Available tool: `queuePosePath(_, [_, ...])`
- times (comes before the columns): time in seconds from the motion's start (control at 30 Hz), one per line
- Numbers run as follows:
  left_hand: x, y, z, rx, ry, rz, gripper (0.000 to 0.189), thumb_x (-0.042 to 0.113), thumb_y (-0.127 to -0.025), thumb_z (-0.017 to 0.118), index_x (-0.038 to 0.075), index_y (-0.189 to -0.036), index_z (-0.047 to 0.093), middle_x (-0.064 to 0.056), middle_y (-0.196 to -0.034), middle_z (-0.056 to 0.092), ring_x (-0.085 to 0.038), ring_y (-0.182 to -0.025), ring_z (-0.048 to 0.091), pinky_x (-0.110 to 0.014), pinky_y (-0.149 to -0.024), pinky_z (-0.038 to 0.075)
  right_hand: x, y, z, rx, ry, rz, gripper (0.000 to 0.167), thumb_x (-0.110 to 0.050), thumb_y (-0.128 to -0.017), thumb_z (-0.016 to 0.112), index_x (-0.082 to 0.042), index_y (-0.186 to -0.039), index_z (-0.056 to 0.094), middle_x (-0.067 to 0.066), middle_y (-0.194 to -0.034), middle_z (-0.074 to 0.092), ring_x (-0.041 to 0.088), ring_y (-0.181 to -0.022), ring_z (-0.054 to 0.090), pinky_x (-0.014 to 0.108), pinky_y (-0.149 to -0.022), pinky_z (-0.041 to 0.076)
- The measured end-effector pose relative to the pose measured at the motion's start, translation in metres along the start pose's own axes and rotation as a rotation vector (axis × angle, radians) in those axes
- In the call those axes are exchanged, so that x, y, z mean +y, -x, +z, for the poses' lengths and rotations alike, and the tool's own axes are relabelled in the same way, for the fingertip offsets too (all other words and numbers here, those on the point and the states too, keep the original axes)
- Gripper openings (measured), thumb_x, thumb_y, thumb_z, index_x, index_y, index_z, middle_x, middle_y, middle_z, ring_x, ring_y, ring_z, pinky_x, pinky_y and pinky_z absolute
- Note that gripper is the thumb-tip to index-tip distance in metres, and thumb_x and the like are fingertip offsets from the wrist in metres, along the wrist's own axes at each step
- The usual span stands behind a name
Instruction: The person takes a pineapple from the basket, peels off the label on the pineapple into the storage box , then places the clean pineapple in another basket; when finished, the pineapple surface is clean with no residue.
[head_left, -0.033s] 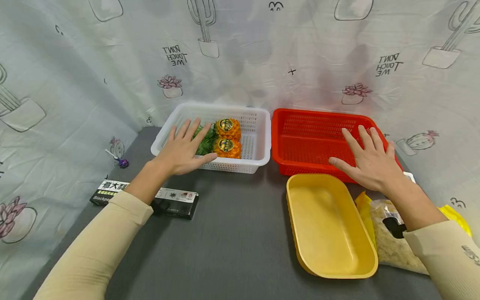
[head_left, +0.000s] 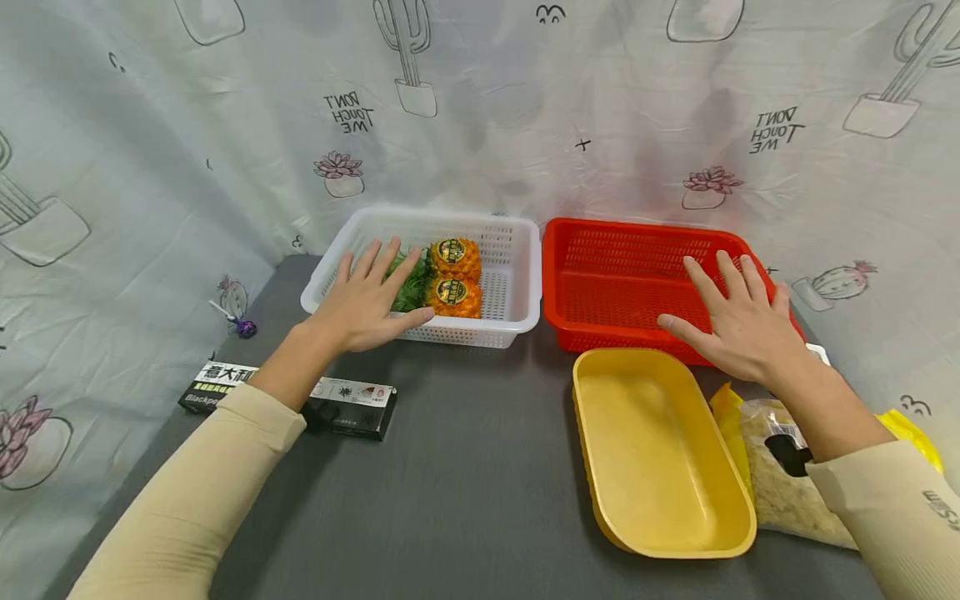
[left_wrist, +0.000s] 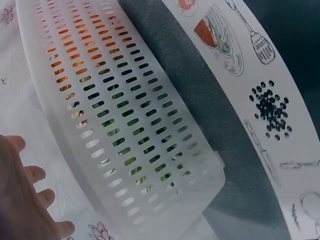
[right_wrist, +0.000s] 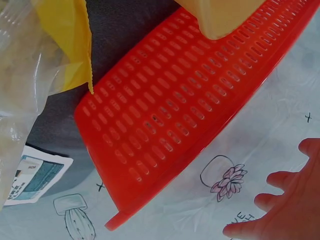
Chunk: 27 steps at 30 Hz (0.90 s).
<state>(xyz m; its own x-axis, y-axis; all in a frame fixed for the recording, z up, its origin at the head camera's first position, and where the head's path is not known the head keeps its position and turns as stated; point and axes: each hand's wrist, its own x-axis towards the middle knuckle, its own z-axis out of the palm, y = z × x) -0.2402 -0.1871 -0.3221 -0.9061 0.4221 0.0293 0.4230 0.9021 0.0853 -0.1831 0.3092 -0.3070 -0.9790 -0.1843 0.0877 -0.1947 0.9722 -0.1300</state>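
My left hand [head_left: 360, 304] has its fingers spread and straight, over the front left of a white slotted basket [head_left: 487, 335]; it holds nothing. Inside that basket lie two orange bundles [head_left: 454, 297] with dark round labels, and leafy greens [head_left: 411, 292] partly behind my fingers. In the left wrist view, my fingers [left_wrist: 46, 198] are apart from the basket wall [left_wrist: 130, 120]. On the other side, my right hand [head_left: 742, 325] is spread over the right part of a red slotted basket [head_left: 600, 287], gripping nothing. The right wrist view shows its fingers [right_wrist: 270, 201] away from the red rim.
A yellow tray [head_left: 652, 450] stands before the red basket. Right of it, under my right forearm, are a clear bag of pale contents [head_left: 795, 504] and yellow packaging [head_left: 727, 417]. A long black-and-white box [head_left: 352, 412] lies beneath my left wrist, near a purple-wrapped lollipop [head_left: 245, 328].
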Motion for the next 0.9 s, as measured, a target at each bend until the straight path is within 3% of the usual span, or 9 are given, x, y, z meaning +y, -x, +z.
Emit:
queuePosePath(0.33, [-0.001, 0.000, 0.013, 0.009, 0.013, -0.001, 0.094, 0.075, -0.098, 0.039, 0.028, -0.168, -0.002, -0.009, -0.175, -0.006, -0.038, -0.161, -0.007, -0.069, -0.123, -0.003, -0.001, -0.001, 0.002, 0.022, -0.045, 0.013, 0.094, -0.068, -0.099, 0.047, -0.023, -0.168, 0.001, 0.025, -0.172, -0.008, 0.053, -0.156, -0.010, 0.087, -0.106, -0.001])
queuePosePath(0.57, [-0.001, 0.000, 0.005, 0.025, 0.052, -0.021, 0.093, 0.076, -0.098, 0.037, 0.029, -0.168, -0.003, -0.010, -0.175, -0.005, -0.039, -0.161, -0.006, -0.069, -0.123, -0.002, -0.002, -0.004, 0.000, 0.044, -0.093, 0.005, 0.095, -0.066, -0.099, 0.050, -0.023, -0.168, 0.002, 0.023, -0.172, -0.008, 0.052, -0.156, -0.010, 0.087, -0.107, -0.003])
queuePosePath(0.73, [-0.005, 0.001, -0.006, 0.045, 0.149, -0.025, 0.090, 0.074, -0.100, 0.036, 0.024, -0.169, 0.005, -0.013, -0.175, -0.003, -0.041, -0.161, -0.004, -0.069, -0.123, 0.002, -0.009, -0.011, -0.006, 0.073, -0.169, -0.033, 0.098, -0.058, -0.097, 0.060, -0.019, -0.168, 0.006, 0.028, -0.171, 0.004, 0.055, -0.155, 0.004, 0.082, -0.112, 0.005])
queuePosePath(0.9, [-0.012, 0.008, -0.011, 0.113, 0.293, -0.045, 0.089, 0.072, -0.101, 0.038, 0.020, -0.168, 0.011, -0.017, -0.174, 0.003, -0.044, -0.160, 0.003, -0.069, -0.123, 0.007, -0.030, -0.026, -0.017, 0.001, -0.302, -0.064, 0.098, -0.050, -0.096, 0.067, -0.024, -0.169, 0.006, 0.025, -0.170, 0.013, 0.052, -0.153, 0.017, 0.077, -0.114, 0.019])
